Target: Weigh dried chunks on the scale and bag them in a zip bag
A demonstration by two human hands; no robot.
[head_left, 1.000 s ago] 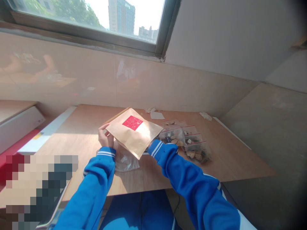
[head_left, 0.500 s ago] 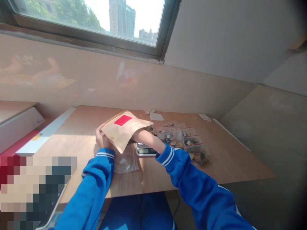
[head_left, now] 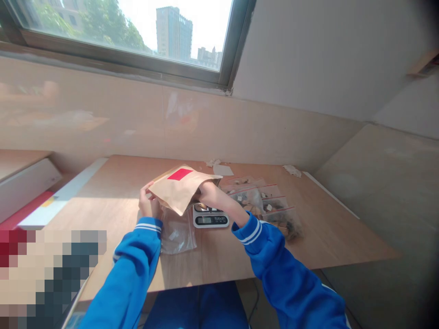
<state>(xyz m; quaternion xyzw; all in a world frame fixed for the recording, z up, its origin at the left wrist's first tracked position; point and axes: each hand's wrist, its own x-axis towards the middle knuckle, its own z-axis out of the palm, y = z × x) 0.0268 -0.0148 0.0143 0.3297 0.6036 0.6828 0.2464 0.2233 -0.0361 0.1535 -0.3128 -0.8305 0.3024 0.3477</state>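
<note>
On paper bag [head_left: 178, 191], curled left hand [head_left: 147, 203]

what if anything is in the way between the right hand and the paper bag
Nothing visible: the right hand already reaches into the open end of the paper bag, its fingertips hidden there. The scale sits lower, not between them.
</note>
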